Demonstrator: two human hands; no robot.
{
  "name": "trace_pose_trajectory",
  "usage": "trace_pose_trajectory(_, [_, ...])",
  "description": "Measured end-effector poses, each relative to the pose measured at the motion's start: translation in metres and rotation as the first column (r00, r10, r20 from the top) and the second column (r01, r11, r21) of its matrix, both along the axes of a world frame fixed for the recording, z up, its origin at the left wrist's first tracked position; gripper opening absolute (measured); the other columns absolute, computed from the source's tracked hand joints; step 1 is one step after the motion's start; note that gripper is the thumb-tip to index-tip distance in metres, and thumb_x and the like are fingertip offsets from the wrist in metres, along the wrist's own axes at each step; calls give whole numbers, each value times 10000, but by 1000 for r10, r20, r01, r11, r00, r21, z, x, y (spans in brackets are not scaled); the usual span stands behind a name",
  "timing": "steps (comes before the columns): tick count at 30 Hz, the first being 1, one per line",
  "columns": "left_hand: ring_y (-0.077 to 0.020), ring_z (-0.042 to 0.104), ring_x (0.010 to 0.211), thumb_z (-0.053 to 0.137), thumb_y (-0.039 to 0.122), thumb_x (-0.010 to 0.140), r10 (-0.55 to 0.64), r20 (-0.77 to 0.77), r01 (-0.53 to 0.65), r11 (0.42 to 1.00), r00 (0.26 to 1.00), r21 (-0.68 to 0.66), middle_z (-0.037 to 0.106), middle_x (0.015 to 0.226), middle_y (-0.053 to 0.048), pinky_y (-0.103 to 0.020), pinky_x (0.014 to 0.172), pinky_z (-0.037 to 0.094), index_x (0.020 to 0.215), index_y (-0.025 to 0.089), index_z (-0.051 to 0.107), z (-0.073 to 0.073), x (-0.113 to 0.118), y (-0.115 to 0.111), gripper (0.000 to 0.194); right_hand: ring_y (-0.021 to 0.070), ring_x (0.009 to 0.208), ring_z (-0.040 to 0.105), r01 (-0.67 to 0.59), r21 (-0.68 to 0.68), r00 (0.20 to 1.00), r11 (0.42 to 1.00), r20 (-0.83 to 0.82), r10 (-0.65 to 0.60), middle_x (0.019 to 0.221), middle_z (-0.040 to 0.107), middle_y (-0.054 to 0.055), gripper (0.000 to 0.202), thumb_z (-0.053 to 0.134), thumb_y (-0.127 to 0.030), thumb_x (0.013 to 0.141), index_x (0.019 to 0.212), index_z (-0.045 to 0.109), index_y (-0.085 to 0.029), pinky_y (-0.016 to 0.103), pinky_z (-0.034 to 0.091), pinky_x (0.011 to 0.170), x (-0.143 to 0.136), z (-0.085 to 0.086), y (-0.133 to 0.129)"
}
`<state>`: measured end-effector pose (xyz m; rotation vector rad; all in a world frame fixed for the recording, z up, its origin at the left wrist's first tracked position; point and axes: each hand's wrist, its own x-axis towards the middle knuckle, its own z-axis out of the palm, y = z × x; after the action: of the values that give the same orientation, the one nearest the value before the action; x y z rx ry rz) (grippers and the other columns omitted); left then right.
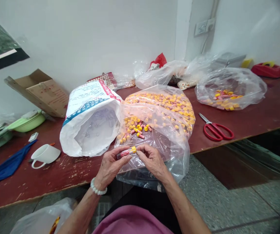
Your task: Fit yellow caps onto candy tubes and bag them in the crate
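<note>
My left hand pinches a small clear tube with red printing, held level over the table's front edge. My right hand has its thumb and forefinger closed on the tube's yellow cap. Just beyond my hands lies a large clear plastic bag, filled with many yellow-capped tubes. A few loose tubes rest at its mouth. To the left, an open white woven sack faces me, with thin clear pieces inside.
Red-handled scissors and another clear bag of capped tubes lie right. A white mug, blue cloth, green basin and cardboard box stand left. More plastic bags line the wall.
</note>
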<state>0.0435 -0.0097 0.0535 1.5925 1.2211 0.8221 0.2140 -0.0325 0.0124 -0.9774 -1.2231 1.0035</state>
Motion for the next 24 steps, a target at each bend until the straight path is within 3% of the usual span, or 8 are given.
trace_pose_trajectory(7, [-236,637,901,735,348,679,-39,-88,40,999,995,9,698,1012,-101,-305,779,526,1059,143,684,11,-7,-1,434,78,515,400,7,16,1000,1000,16,-7,587,494,-40,113,536,-248,775,731,615,-181,195,324,473,-6,-5,-1])
trace_pose_trajectory(12, [-141,610,635,767,360,631,113,12,-112,991,993,-73,694,833,-61,-247,596,526,1024,120,680,10,-16,13,469,80,411,412,189,-177,957,966,-189,-221,494,459,-70,167,506,-340,792,806,584,-194,194,330,412,16,-23,11])
trace_pose_trajectory(14, [-119,586,574,770,356,630,98,59,-89,985,993,-145,671,742,-39,-230,554,507,1018,112,672,4,-12,20,469,86,424,442,186,-196,953,963,-202,-225,537,505,-59,198,519,-375,802,861,584,-198,198,352,413,18,-28,16])
trace_pose_trajectory(18, [-121,584,568,757,357,655,11,132,19,974,991,-228,642,665,-24,-222,554,482,1014,112,651,-7,3,25,448,109,622,539,172,-67,983,983,-55,-176,850,611,9,255,610,-361,784,993,606,-215,226,442,544,6,-26,17])
trace_pose_trajectory(21, [-107,556,526,734,383,681,4,83,14,974,997,-226,627,648,-3,-206,517,447,1042,141,627,-8,8,24,448,110,663,536,288,15,956,958,49,-288,919,595,20,259,559,-321,836,1075,587,-226,240,451,607,7,-16,9])
trace_pose_trajectory(24, [-99,537,523,691,406,729,-8,37,16,979,999,-202,605,600,13,-186,511,418,1103,156,599,-10,7,24,459,121,701,549,409,115,897,905,135,-422,915,603,22,222,531,-290,858,1064,589,-231,246,448,636,39,-5,-1])
